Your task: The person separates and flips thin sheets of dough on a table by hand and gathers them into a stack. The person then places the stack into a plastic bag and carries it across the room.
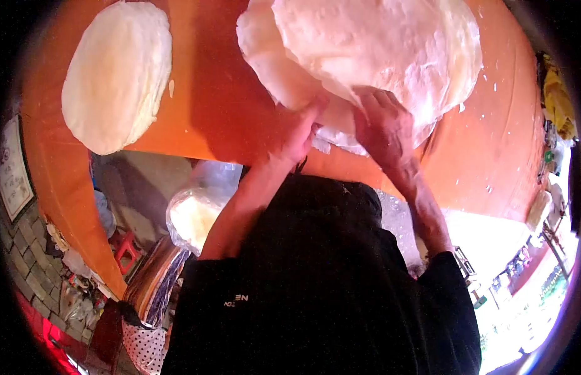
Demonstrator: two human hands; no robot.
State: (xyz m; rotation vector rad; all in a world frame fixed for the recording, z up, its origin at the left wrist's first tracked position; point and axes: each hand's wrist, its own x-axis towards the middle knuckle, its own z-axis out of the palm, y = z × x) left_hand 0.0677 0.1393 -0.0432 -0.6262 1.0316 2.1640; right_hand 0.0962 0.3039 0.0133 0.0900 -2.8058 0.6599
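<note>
A large stack of thin, pale flatbread sheets (378, 47) lies on the orange tabletop in front of me. The upper sheet (340, 47) is shifted to the right, baring part of the sheet below on the left. At the near edge, my right hand (385, 125) is closed with its fingertips pinching the upper sheet's rim. My left hand (303, 130) is closed at the near-left rim of the lower flatbread (268, 65), thumb and fingers on its edge. A second, neater stack of round flatbreads (117, 75) rests to the left, out of reach of both hands' fingers.
The orange tabletop (490, 150) curves around me, with small dough scraps on it. Below its inner edge stands a clear plastic bag (193, 215) with pale contents. A red stool (126, 251) and a polka-dot cloth (144, 347) are at lower left. Yellow cloth (558, 100) hangs at right.
</note>
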